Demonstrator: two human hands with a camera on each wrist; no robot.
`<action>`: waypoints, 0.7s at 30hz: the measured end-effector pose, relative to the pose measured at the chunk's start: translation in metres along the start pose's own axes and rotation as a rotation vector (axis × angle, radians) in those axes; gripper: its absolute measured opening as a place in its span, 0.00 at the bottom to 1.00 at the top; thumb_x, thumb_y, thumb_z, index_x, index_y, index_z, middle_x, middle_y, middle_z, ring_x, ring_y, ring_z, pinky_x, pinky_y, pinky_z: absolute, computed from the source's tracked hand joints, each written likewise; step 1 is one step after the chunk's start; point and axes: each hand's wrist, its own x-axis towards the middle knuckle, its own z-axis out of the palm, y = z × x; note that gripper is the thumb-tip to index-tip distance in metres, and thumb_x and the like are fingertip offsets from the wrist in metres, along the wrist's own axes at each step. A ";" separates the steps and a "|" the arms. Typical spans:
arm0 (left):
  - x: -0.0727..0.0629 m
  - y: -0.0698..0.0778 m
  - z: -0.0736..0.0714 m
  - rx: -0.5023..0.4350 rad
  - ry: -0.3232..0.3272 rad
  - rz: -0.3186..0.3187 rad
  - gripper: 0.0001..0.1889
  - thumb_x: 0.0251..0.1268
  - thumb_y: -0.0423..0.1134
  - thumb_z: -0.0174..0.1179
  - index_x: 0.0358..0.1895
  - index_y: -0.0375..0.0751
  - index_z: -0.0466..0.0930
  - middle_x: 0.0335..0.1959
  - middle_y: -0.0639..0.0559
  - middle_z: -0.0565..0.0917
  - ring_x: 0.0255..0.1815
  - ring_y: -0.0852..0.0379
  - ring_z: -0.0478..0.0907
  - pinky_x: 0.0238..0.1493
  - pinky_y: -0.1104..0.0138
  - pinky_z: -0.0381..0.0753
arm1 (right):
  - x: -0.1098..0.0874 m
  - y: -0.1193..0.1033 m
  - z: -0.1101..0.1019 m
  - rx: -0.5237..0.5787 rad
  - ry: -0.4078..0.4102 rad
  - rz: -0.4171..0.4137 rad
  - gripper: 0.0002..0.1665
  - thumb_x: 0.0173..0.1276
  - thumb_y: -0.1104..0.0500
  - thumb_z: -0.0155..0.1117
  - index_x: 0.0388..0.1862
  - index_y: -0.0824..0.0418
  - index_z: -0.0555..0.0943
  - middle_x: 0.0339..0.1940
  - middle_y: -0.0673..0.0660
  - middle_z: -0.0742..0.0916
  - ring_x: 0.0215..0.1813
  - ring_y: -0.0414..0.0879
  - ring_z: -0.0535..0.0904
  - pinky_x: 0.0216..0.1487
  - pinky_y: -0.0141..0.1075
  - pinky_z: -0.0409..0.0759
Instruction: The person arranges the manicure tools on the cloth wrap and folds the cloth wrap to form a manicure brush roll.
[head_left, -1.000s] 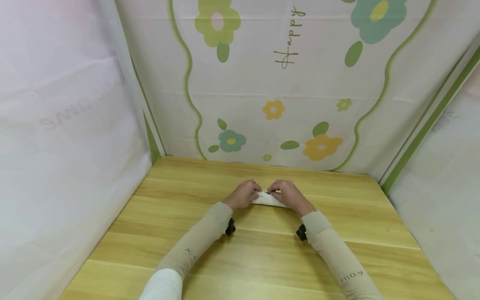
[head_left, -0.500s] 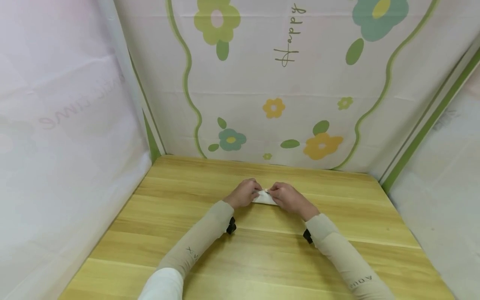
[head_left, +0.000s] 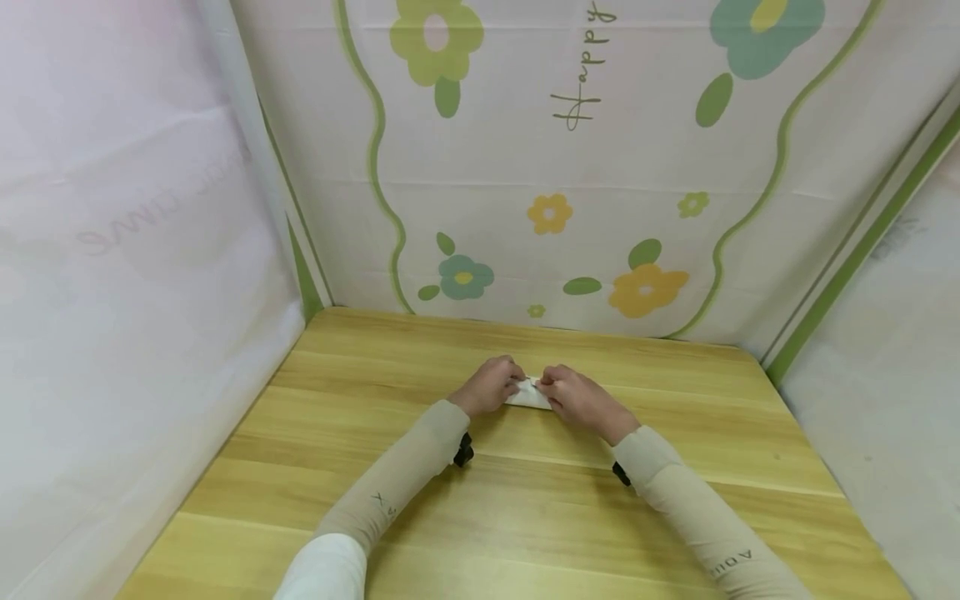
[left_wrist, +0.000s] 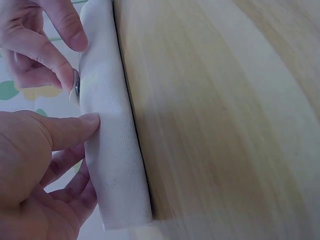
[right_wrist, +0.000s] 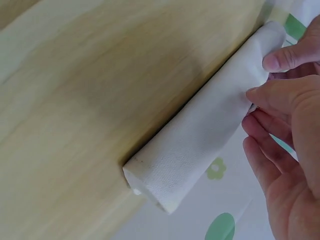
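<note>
A white cloth roll, long and narrow with a folded end, lies along the tabletop between both hands. My left hand pinches its far edge; in the left wrist view the thumb rests on the cloth and the other fingers curl behind. My right hand grips the same edge a little further along, thumb and fingers bent around it. Between these fingers sits a small shiny metal piece with a dark centre, partly hidden by the fingertips. In the right wrist view the roll stretches past both hands.
The wooden table reaches its back edge just beyond the hands. A white hanging cloth printed with flowers rises behind it, and pale cloth walls stand at both sides. Black wrist cameras sit under the sleeves.
My right wrist has shifted right and toward the body while its fingertips stay on the cloth edge, covering more of the roll's right end. The left hand has barely moved.
</note>
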 end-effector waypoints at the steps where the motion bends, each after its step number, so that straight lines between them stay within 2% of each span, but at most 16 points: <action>1: 0.000 0.000 0.001 0.002 0.000 0.001 0.13 0.77 0.28 0.60 0.58 0.34 0.87 0.53 0.42 0.86 0.55 0.48 0.84 0.57 0.62 0.86 | -0.001 -0.001 0.001 -0.007 0.004 -0.007 0.13 0.68 0.68 0.74 0.51 0.67 0.90 0.44 0.58 0.86 0.45 0.50 0.84 0.43 0.36 0.87; 8: 0.001 0.001 0.001 0.006 0.012 0.015 0.12 0.76 0.28 0.62 0.57 0.33 0.87 0.52 0.42 0.86 0.55 0.48 0.84 0.56 0.63 0.87 | -0.004 -0.004 0.000 -0.009 0.022 -0.032 0.12 0.68 0.71 0.73 0.50 0.68 0.90 0.46 0.60 0.87 0.49 0.53 0.84 0.47 0.38 0.88; 13: 0.002 0.003 0.001 -0.011 0.017 0.015 0.12 0.76 0.29 0.62 0.57 0.33 0.87 0.52 0.42 0.86 0.54 0.48 0.84 0.56 0.63 0.86 | -0.008 -0.001 -0.006 0.060 -0.013 0.007 0.15 0.70 0.70 0.70 0.55 0.68 0.88 0.48 0.62 0.87 0.49 0.53 0.86 0.46 0.39 0.89; 18: 0.002 0.002 0.002 -0.024 0.005 -0.019 0.13 0.75 0.31 0.64 0.58 0.35 0.87 0.54 0.43 0.86 0.57 0.49 0.83 0.59 0.62 0.86 | -0.010 0.002 -0.019 0.206 -0.121 0.098 0.16 0.77 0.66 0.64 0.60 0.70 0.85 0.52 0.64 0.89 0.49 0.53 0.87 0.46 0.40 0.88; 21: -0.003 -0.001 0.003 0.006 0.010 -0.019 0.17 0.74 0.35 0.67 0.62 0.37 0.84 0.59 0.44 0.85 0.63 0.47 0.80 0.66 0.57 0.82 | -0.014 0.000 -0.031 0.223 -0.218 0.183 0.21 0.80 0.59 0.63 0.63 0.71 0.82 0.57 0.66 0.88 0.53 0.56 0.87 0.50 0.45 0.88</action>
